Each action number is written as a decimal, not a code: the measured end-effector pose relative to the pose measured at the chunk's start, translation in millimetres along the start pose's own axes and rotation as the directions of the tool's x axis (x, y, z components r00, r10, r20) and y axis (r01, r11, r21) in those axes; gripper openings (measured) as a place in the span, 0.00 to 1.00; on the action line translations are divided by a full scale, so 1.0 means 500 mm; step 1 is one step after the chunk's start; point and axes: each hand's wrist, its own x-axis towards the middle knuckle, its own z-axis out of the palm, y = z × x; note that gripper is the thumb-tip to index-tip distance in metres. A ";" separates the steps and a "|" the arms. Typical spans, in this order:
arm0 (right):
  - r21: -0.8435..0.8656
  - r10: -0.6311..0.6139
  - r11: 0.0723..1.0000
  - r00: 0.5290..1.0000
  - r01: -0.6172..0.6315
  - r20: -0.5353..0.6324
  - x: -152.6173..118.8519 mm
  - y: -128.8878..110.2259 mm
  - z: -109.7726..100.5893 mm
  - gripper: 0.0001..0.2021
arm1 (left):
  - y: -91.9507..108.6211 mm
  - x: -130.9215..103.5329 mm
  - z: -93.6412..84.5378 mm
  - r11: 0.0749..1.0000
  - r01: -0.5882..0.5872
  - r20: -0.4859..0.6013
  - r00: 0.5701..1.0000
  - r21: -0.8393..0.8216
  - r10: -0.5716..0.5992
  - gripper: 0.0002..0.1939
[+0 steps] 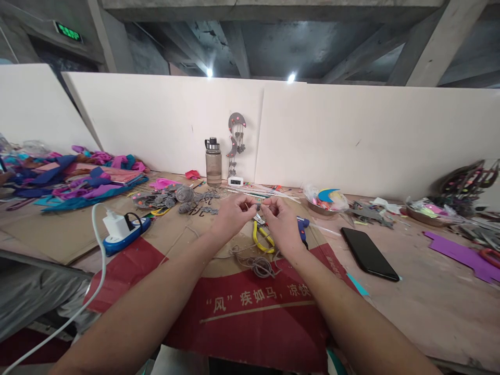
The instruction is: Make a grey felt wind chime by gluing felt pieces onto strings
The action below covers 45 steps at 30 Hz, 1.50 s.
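Observation:
Over the cardboard, my left hand (pixel 235 217) and my right hand (pixel 281 223) meet with fingertips pinched close together. Between them shows a small dark grey piece (pixel 258 207), too small to name; both hands seem to grip it. Just below lie pliers with yellow handles (pixel 262 239), partly covered by my right hand. Loose grey yarn (pixel 261 266) curls on the cardboard nearer to me. A blue glue gun (pixel 302 228) sits right beside my right hand, partly hidden by it.
A red-printed cardboard sheet (pixel 250 333) covers the table before me. On the left are a blue power strip (pixel 127 240) and yarn balls (pixel 185 194). A bottle (pixel 213 164) and hanging moon ornament (pixel 236 125) stand behind. A phone (pixel 369 253) and bowl (pixel 326 208) are right.

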 end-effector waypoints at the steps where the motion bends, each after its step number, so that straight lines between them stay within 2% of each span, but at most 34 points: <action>1: -0.008 -0.006 1.000 1.000 0.006 0.009 0.000 -0.001 -0.001 0.09 | -0.002 0.001 0.000 0.999 0.020 0.018 1.000 -0.042 -0.019 0.04; 3: -0.027 -0.015 1.000 0.999 0.016 0.033 0.001 -0.002 -0.003 0.09 | -0.008 0.005 -0.002 0.986 0.091 0.078 0.994 -0.138 -0.080 0.05; 5: -0.049 -0.010 0.999 0.998 0.013 0.057 0.002 -0.001 -0.008 0.10 | -0.020 0.008 -0.005 0.951 0.200 0.198 0.968 -0.234 -0.155 0.07; 8: -0.079 0.026 0.997 0.995 -0.018 0.100 0.005 0.006 -0.016 0.09 | -0.042 0.013 -0.011 0.868 0.373 0.430 0.877 -0.326 -0.215 0.14; 10: -0.105 0.044 0.994 0.991 -0.031 0.124 0.008 0.013 -0.022 0.09 | -0.052 0.015 -0.015 0.832 0.431 0.506 0.834 -0.350 -0.219 0.18; 11: -0.123 0.045 0.992 0.990 -0.029 0.130 0.009 0.016 -0.025 0.09 | -0.054 0.016 -0.016 0.831 0.433 0.508 0.833 -0.350 -0.220 0.19; 13: -0.172 0.023 0.985 0.991 0.000 0.132 0.010 0.021 -0.029 0.08 | -0.053 0.015 -0.017 0.873 0.385 0.464 0.858 -0.300 -0.219 0.20; 15: -0.240 -0.037 0.968 0.991 0.068 0.132 0.009 0.022 -0.030 0.07 | -0.046 0.013 -0.016 0.938 0.298 0.394 0.895 -0.176 -0.211 0.20; 19: -0.371 -0.176 0.902 0.973 0.220 0.150 0.004 0.019 -0.025 0.05 | -0.030 0.007 -0.009 0.993 0.107 0.294 0.949 0.048 -0.116 0.13; 22: -0.408 -0.214 0.874 0.963 0.264 0.165 0.002 0.020 -0.019 0.04 | -0.022 0.005 -0.004 0.992 0.032 0.298 0.952 0.123 -0.068 0.10; 27: -0.385 -0.229 0.879 0.957 0.281 0.176 -0.001 0.021 -0.014 0.05 | -0.010 0.004 -0.004 0.983 0.040 0.282 0.955 0.181 -0.091 0.08; 29: -0.339 -0.208 0.905 0.962 0.257 0.177 -0.004 0.019 -0.012 0.04 | -0.011 0.005 -0.005 0.986 0.078 0.250 0.961 0.149 -0.113 0.07; 33: -0.254 -0.194 0.939 0.967 0.231 0.164 -0.012 0.014 -0.007 0.05 | -0.028 0.010 -0.006 0.966 0.246 0.197 0.954 -0.076 -0.227 0.06; 36: -0.227 -0.198 0.945 0.964 0.237 0.180 -0.014 0.013 -0.008 0.05 | -0.048 0.016 -0.005 0.934 0.302 0.160 0.948 -0.191 -0.274 0.06; 41: -0.202 -0.171 0.956 0.964 0.213 0.204 -0.008 0.027 -0.013 0.09 | -0.085 0.033 -0.008 0.858 0.342 0.072 0.937 -0.383 -0.342 0.09; 45: -0.181 -0.222 0.943 0.933 0.279 0.282 -0.012 0.030 -0.013 0.09 | -0.118 0.054 -0.035 0.770 0.279 -0.114 0.904 -0.573 -0.412 0.10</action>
